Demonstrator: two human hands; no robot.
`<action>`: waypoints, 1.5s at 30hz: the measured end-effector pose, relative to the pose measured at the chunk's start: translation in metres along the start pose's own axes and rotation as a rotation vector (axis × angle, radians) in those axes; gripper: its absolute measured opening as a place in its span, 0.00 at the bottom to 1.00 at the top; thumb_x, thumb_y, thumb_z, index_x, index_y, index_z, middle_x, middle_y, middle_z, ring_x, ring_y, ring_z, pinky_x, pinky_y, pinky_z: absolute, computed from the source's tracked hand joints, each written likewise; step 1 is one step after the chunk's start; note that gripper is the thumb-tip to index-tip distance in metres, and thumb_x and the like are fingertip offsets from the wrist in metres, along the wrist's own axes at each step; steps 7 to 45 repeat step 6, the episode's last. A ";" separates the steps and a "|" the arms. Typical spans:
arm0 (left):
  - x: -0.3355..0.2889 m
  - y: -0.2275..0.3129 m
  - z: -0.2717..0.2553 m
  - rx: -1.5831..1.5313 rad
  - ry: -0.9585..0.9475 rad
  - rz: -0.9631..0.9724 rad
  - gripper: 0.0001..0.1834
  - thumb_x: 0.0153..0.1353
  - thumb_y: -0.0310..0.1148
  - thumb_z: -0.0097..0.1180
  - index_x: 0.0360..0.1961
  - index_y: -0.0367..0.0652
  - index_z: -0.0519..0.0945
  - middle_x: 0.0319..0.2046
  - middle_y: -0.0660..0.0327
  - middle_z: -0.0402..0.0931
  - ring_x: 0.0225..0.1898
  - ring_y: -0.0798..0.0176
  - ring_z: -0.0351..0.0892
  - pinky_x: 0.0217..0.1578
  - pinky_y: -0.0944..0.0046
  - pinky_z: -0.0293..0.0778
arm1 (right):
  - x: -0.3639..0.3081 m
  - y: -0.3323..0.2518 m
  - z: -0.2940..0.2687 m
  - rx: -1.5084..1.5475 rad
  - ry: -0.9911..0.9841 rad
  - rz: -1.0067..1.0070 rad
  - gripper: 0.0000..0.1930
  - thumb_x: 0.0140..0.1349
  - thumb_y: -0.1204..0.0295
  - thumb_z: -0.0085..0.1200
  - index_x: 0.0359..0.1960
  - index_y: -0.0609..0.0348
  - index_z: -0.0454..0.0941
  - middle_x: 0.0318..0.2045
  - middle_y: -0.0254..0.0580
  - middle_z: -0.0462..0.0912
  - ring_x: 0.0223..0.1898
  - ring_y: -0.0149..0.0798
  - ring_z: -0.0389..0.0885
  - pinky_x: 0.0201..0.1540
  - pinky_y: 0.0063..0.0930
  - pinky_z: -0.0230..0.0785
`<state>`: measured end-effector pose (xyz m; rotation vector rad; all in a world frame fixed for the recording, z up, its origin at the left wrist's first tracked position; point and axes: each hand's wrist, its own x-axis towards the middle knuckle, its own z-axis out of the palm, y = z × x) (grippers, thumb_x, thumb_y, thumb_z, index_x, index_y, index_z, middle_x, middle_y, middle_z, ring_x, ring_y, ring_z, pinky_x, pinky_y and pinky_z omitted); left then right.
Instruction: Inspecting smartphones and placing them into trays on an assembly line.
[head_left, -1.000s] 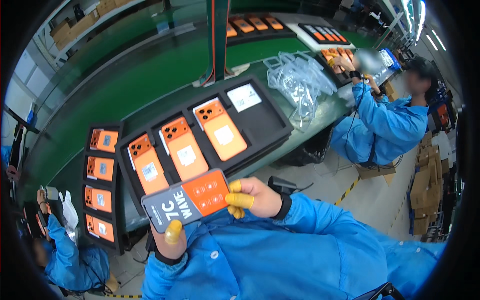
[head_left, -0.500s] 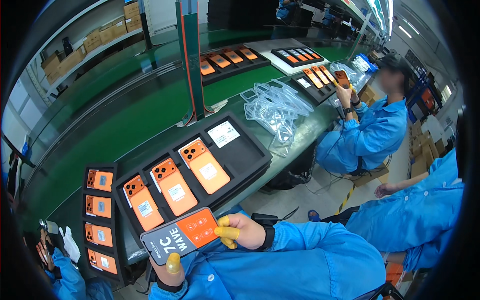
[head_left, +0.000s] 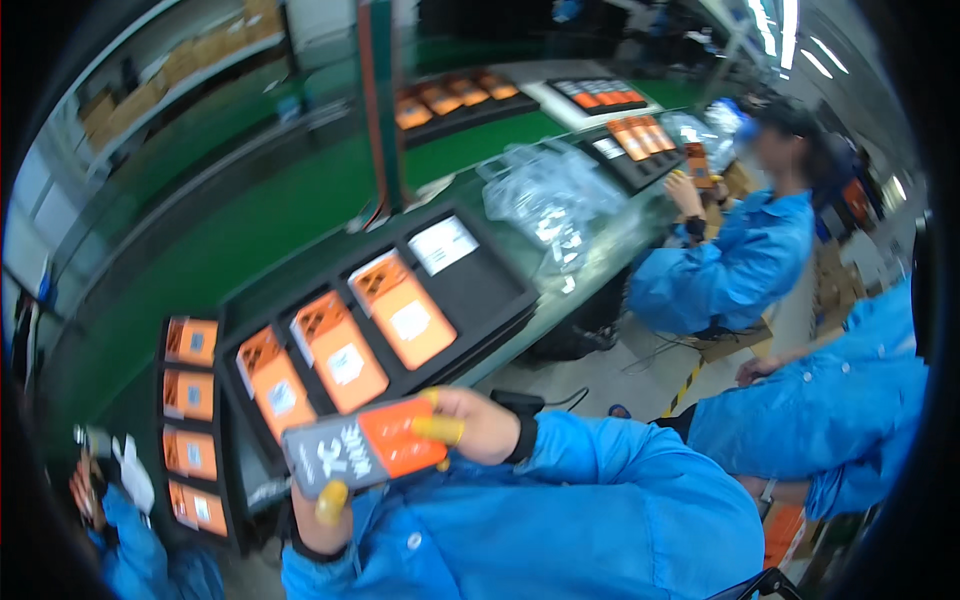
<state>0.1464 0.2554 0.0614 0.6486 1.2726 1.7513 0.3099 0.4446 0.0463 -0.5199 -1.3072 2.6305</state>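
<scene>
A smartphone point(head_left: 345, 452) with a grey and orange front is held in front of my body, its face up. My left hand point(head_left: 322, 518), a yellow cot on the thumb, grips its grey end from below. At the orange end, my right hand point(head_left: 478, 428) pinches the edge, yellow cots on its fingers. Just beyond lies a black tray point(head_left: 490, 300) with three orange phones point(head_left: 408, 318), backs up with white labels. Its rightmost slot holds a white label card point(head_left: 443, 246) and no phone. Motion blurs the picture somewhat.
On the left stands another black tray point(head_left: 228, 480) of orange phones. Clear plastic sleeves point(head_left: 550, 195) are heaped on the green bench right of the near tray. A post point(head_left: 380, 110) rises behind it. Co-workers in blue point(head_left: 725, 260) are at the right and lower left.
The phone has turned a little toward level, and my right fingers now reach further over its orange end. The whole view has shifted slightly and blurred. The trays' contents look the same.
</scene>
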 end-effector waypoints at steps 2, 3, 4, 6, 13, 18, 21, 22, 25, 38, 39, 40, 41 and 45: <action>0.002 -0.003 -0.005 -0.167 -0.058 0.036 0.39 0.64 0.50 0.60 0.66 0.37 0.62 0.56 0.51 0.73 0.56 0.53 0.76 0.54 0.52 0.76 | 0.001 0.001 0.002 0.084 -0.022 -0.092 0.11 0.72 0.65 0.51 0.47 0.59 0.77 0.30 0.35 0.82 0.23 0.25 0.77 0.26 0.20 0.71; 0.005 -0.005 -0.005 -0.178 -0.039 0.047 0.37 0.65 0.49 0.59 0.65 0.35 0.63 0.57 0.52 0.72 0.57 0.55 0.75 0.57 0.53 0.73 | 0.001 0.000 0.002 0.096 -0.009 -0.079 0.12 0.72 0.65 0.51 0.48 0.59 0.78 0.31 0.37 0.83 0.23 0.26 0.77 0.26 0.20 0.71; 0.006 -0.005 -0.009 -0.186 -0.016 0.065 0.35 0.66 0.48 0.58 0.64 0.33 0.65 0.58 0.53 0.72 0.57 0.57 0.74 0.60 0.54 0.70 | 0.001 -0.006 0.002 0.106 -0.002 -0.065 0.13 0.71 0.65 0.51 0.48 0.60 0.78 0.33 0.39 0.84 0.24 0.26 0.78 0.26 0.20 0.71; -0.003 -0.010 -0.028 0.142 0.032 0.037 0.37 0.66 0.52 0.56 0.66 0.35 0.64 0.58 0.54 0.72 0.59 0.54 0.73 0.61 0.49 0.68 | 0.010 -0.017 0.000 0.097 -0.166 -0.003 0.26 0.69 0.57 0.53 0.63 0.59 0.72 0.49 0.49 0.85 0.31 0.29 0.83 0.29 0.20 0.74; -0.003 -0.010 -0.028 0.142 0.032 0.037 0.37 0.66 0.52 0.56 0.66 0.35 0.64 0.58 0.54 0.72 0.59 0.54 0.73 0.61 0.49 0.68 | 0.010 -0.017 0.000 0.097 -0.166 -0.003 0.26 0.69 0.57 0.53 0.63 0.59 0.72 0.49 0.49 0.85 0.31 0.29 0.83 0.29 0.20 0.74; -0.003 -0.010 -0.028 0.142 0.032 0.037 0.37 0.66 0.52 0.56 0.66 0.35 0.64 0.58 0.54 0.72 0.59 0.54 0.73 0.61 0.49 0.68 | 0.010 -0.017 0.000 0.097 -0.166 -0.003 0.26 0.69 0.57 0.53 0.63 0.59 0.72 0.49 0.49 0.85 0.31 0.29 0.83 0.29 0.20 0.74; -0.003 -0.010 -0.028 0.142 0.032 0.037 0.37 0.66 0.52 0.56 0.66 0.35 0.64 0.58 0.54 0.72 0.59 0.54 0.73 0.61 0.49 0.68 | 0.010 -0.017 0.000 0.097 -0.166 -0.003 0.26 0.69 0.57 0.53 0.63 0.59 0.72 0.49 0.49 0.85 0.31 0.29 0.83 0.29 0.20 0.74; -0.003 -0.010 -0.028 0.142 0.032 0.037 0.37 0.66 0.52 0.56 0.66 0.35 0.64 0.58 0.54 0.72 0.59 0.54 0.73 0.61 0.49 0.68 | 0.010 -0.017 0.000 0.097 -0.166 -0.003 0.26 0.69 0.57 0.53 0.63 0.59 0.72 0.49 0.49 0.85 0.31 0.29 0.83 0.29 0.20 0.74; -0.003 -0.010 -0.028 0.142 0.032 0.037 0.37 0.66 0.52 0.56 0.66 0.35 0.64 0.58 0.54 0.72 0.59 0.54 0.73 0.61 0.49 0.68 | 0.010 -0.017 0.000 0.097 -0.166 -0.003 0.26 0.69 0.57 0.53 0.63 0.59 0.72 0.49 0.49 0.85 0.31 0.29 0.83 0.29 0.20 0.74; -0.003 -0.010 -0.028 0.142 0.032 0.037 0.37 0.66 0.52 0.56 0.66 0.35 0.64 0.58 0.54 0.72 0.59 0.54 0.73 0.61 0.49 0.68 | 0.010 -0.017 0.000 0.097 -0.166 -0.003 0.26 0.69 0.57 0.53 0.63 0.59 0.72 0.49 0.49 0.85 0.31 0.29 0.83 0.29 0.20 0.74; -0.003 -0.010 -0.028 0.142 0.032 0.037 0.37 0.66 0.52 0.56 0.66 0.35 0.64 0.58 0.54 0.72 0.59 0.54 0.73 0.61 0.49 0.68 | 0.010 -0.017 0.000 0.097 -0.166 -0.003 0.26 0.69 0.57 0.53 0.63 0.59 0.72 0.49 0.49 0.85 0.31 0.29 0.83 0.29 0.20 0.74; -0.003 -0.010 -0.028 0.142 0.032 0.037 0.37 0.66 0.52 0.56 0.66 0.35 0.64 0.58 0.54 0.72 0.59 0.54 0.73 0.61 0.49 0.68 | 0.010 -0.017 0.000 0.097 -0.166 -0.003 0.26 0.69 0.57 0.53 0.63 0.59 0.72 0.49 0.49 0.85 0.31 0.29 0.83 0.29 0.20 0.74; -0.003 -0.010 -0.028 0.142 0.032 0.037 0.37 0.66 0.52 0.56 0.66 0.35 0.64 0.58 0.54 0.72 0.59 0.54 0.73 0.61 0.49 0.68 | 0.010 -0.017 0.000 0.097 -0.166 -0.003 0.26 0.69 0.57 0.53 0.63 0.59 0.72 0.49 0.49 0.85 0.31 0.29 0.83 0.29 0.20 0.74; -0.003 -0.010 -0.028 0.142 0.032 0.037 0.37 0.66 0.52 0.56 0.66 0.35 0.64 0.58 0.54 0.72 0.59 0.54 0.73 0.61 0.49 0.68 | 0.010 -0.017 0.000 0.097 -0.166 -0.003 0.26 0.69 0.57 0.53 0.63 0.59 0.72 0.49 0.49 0.85 0.31 0.29 0.83 0.29 0.20 0.74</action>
